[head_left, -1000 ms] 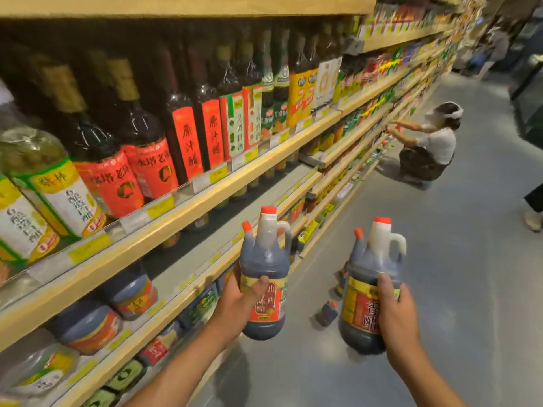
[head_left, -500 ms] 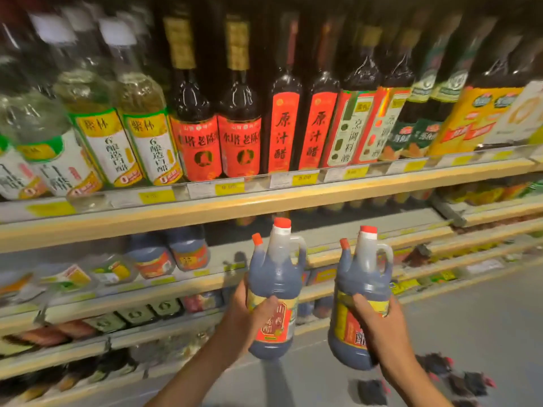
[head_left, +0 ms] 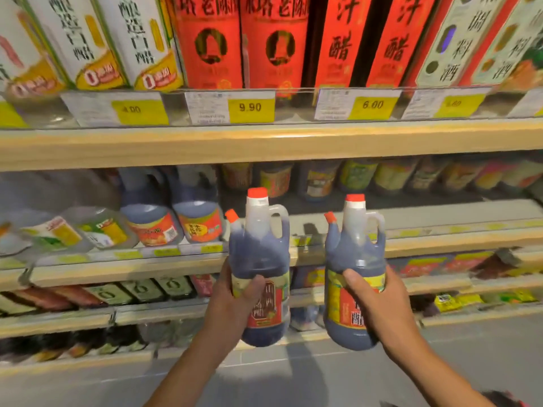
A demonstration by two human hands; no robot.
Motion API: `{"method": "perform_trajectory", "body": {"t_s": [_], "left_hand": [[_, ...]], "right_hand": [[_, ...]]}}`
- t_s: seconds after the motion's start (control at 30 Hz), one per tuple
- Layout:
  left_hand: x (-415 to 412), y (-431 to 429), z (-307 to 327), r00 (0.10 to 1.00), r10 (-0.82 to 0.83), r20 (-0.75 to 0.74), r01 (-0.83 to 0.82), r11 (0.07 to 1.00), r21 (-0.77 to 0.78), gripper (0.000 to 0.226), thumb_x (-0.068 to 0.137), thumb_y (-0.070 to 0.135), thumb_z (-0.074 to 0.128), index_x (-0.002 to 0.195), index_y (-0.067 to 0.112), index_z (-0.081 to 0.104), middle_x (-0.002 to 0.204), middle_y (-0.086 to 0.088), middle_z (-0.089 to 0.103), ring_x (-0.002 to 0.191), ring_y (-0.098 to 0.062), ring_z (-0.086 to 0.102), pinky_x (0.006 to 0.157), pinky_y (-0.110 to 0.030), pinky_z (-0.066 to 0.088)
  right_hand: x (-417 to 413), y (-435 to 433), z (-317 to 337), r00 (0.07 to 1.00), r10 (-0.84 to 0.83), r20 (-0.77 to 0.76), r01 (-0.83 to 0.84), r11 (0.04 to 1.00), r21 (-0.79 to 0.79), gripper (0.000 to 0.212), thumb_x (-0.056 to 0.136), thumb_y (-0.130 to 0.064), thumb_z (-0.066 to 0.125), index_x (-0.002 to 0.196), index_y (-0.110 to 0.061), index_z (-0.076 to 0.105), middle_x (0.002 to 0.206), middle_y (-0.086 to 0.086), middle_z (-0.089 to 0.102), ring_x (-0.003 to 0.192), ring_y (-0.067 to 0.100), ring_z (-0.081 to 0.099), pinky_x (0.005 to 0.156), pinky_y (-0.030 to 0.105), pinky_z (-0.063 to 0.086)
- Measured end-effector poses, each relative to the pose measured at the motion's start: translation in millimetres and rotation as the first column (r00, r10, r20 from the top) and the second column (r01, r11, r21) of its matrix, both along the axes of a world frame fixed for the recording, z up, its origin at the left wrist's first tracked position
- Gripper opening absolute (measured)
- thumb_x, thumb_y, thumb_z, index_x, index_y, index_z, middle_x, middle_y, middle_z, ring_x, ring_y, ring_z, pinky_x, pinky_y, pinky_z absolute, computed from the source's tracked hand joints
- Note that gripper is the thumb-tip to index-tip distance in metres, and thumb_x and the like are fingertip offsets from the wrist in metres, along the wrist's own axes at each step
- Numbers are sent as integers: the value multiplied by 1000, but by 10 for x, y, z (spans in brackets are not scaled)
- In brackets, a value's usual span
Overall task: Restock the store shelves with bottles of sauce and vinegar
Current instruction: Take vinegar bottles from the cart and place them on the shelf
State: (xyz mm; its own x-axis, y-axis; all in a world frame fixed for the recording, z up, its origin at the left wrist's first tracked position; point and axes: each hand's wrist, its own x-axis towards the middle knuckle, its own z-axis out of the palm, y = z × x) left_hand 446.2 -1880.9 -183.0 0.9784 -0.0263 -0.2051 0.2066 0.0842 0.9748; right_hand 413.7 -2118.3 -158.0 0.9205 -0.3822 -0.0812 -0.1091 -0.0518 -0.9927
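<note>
Wooden store shelves (head_left: 264, 145) carried yellow price tags (head_left: 251, 107) reading 4.00, 9.90 and 6.00 beneath red-labelled bottles (head_left: 274, 45) printed with Chinese characters. In front of the middle shelf, the left hand (head_left: 235, 301) gripped one dark vinegar jug (head_left: 260, 259) and the right hand (head_left: 379, 301) clasped a second jug (head_left: 354, 259), both upright, red-capped, side by side.

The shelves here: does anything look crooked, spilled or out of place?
No spill shows. On the middle shelf, the clear jugs at far left seem to lean, though the wide lens may exaggerate that. The left hand and right hand each hold an upright, capped bottle.
</note>
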Motion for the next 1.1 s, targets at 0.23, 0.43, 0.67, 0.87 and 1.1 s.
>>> {"method": "perform_trajectory", "body": {"t_s": [0.23, 0.43, 0.67, 0.87, 1.1], "left_hand": [[256, 142, -441, 988, 149, 46, -150, 989, 15, 66, 45, 69, 66, 105, 43, 59, 83, 35, 72, 75, 9, 71, 54, -7, 51], [363, 246, -542, 991, 117, 59, -115, 993, -24, 49, 50, 70, 73, 97, 55, 69, 97, 19, 78, 84, -4, 76, 59, -13, 56], [458, 285, -568, 989, 116, 86, -111, 992, -62, 62, 50, 70, 74, 107, 47, 65, 98, 11, 79, 87, -11, 77, 60, -17, 58], [480, 274, -592, 989, 106, 101, -100, 993, -62, 69, 50, 71, 73, 111, 42, 61, 97, 15, 79, 86, -7, 77, 59, -15, 57], [484, 264, -627, 988, 101, 118, -97, 994, -41, 66, 52, 70, 72, 111, 42, 63, 99, 15, 79, 88, -8, 76, 60, -14, 56]], "right_hand": [[476, 44, -321, 995, 73, 67, -75, 997, 22, 59, 53, -61, 80, 104, -33, 72, 94, -3, 79, 80, 16, 77, 58, 21, 57], [929, 82, -110, 974, 167, 152, -173, 985, 25, 49, 63, -59, 80, 102, -30, 74, 94, 5, 79, 81, 21, 78, 61, 25, 58], [1480, 113, 154, 985, 159, 69, -159, 987, -10, 71, 58, -69, 83, 98, -12, 70, 81, 8, 78, 75, 24, 77, 64, 36, 60], [1727, 120, 178, 983, 132, 128, -121, 988, -93, 79, 49, -76, 83, 112, -33, 64, 89, -14, 78, 82, 8, 77, 70, 34, 60], [1684, 86, -32, 943, 239, 232, -183, 954, -239, 69, 68, -49, 88, 127, -29, 60, 106, -18, 76, 96, -1, 72, 72, 15, 58]]}}
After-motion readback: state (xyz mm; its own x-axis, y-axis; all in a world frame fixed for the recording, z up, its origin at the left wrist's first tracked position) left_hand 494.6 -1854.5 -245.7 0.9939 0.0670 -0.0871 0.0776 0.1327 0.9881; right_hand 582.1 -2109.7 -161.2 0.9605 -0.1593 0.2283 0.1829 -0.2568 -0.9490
